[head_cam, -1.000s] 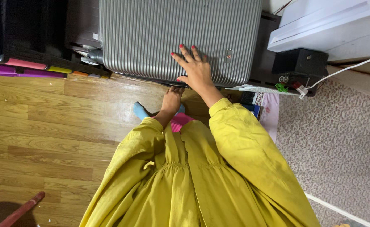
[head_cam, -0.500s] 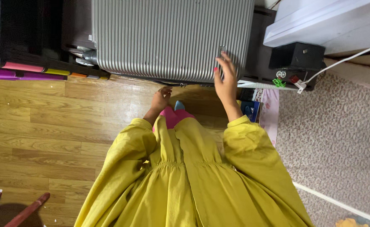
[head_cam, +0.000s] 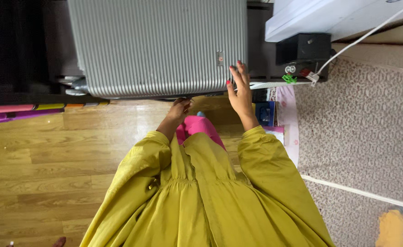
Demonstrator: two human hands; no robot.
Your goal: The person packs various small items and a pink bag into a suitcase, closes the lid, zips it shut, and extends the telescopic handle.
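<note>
Hands apart: right hand (head_cam: pixel 241 93) open against grey suitcase (head_cam: pixel 158 45), left hand (head_cam: pixel 179 110) under it.

Bright, even indoor light; soft glare on wood floor (head_cam: pixel 50 137) nr suitcase (head_cam: pixel 158 45). Dark shadow top left. Sharp focus, slight wide-angle stretch at edges.

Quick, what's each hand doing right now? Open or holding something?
Left hand: at the bottom edge of the grey suitcase; whether it grips cannot be told.
Right hand: open, fingers spread against the suitcase's lower right corner, holding nothing.
</note>
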